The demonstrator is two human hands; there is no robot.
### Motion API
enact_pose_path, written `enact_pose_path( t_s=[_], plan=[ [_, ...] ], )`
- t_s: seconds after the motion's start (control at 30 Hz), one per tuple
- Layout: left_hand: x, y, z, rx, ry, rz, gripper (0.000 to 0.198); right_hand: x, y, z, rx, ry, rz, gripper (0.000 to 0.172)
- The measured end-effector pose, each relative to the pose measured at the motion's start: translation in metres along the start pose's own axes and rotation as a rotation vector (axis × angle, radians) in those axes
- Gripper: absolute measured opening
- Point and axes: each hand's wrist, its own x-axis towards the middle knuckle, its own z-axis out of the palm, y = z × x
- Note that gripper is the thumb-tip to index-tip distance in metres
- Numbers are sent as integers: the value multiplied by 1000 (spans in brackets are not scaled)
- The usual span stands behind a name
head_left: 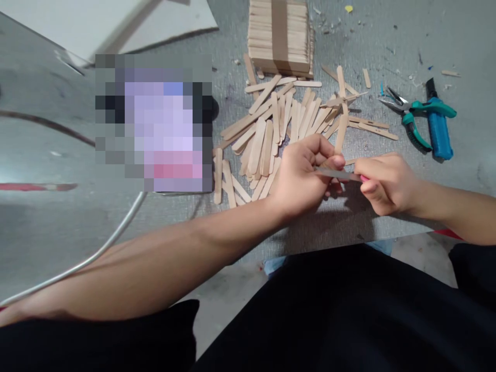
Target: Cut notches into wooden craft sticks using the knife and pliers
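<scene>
Grey bench (391,57), its surface flecked with small scraps. Left hand (304,173) closed, thumb and fingers pinching the lower end of a crossed-stick piece (341,129); the piece stands out beyond the fingertips, over the right side of the loose wooden sticks (256,147), its upper end pointing away from the person, shorter bits crossing it partway up. Right hand (385,181) closed round a slim tool (338,173), a little pink showing at the grip; its grey, blade-like length points left and reaches across to the left hand, just below the thumb. Blade smeared; cannot tell its exact kind, nor whether the edge touches wood. Loose sticks heaped and fanned beyond the left hand, a few strays at the heap's left edge. Directly behind them, a thick bundle (261,39) of sticks, bound by a brown band (279,31). To the right, well apart from the heap: pliers (422,106) with teal handles, jaws parted, one handle lying across a blue object (439,132) with a black end. Left of the heap, a pixelated patch hides what lies there. Pale cable (124,223) crosses above the left forearm; white board (189,18) at the far left corner.
</scene>
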Motion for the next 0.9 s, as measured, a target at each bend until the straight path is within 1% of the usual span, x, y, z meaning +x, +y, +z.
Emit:
enact_pose_path(
  t_s=[0.07,0.1,0.2,0.3,0.4,0.47,0.57,0.67,0.77,0.9],
  plan=[
    [-3,1,0,5,-27,-44,39,1,8,0,25,72,-50,66],
    [-4,2,0,0,-54,-52,40,2,11,1,64,99,-67,64],
    [-4,2,-3,-66,-179,-42,54,7,16,6,293,141,-79,62],
    [-1,2,-5,-137,-280,-62,62,10,15,14,592,128,-31,65],
    [0,4,-5,-188,-301,-91,62,12,12,20,750,93,1,64],
    [0,6,-4,-208,-305,-90,62,12,12,21,747,96,-19,62],
    [-2,10,-4,-199,-312,-104,63,13,12,19,643,122,-53,64],
    [-4,12,-5,-166,-315,-132,62,14,14,18,562,96,-76,68],
    [-4,14,-5,-151,-326,-134,59,15,16,17,545,68,-100,64],
    [-3,16,-5,-167,-356,-147,63,14,18,18,529,78,-120,64]
  ],
)
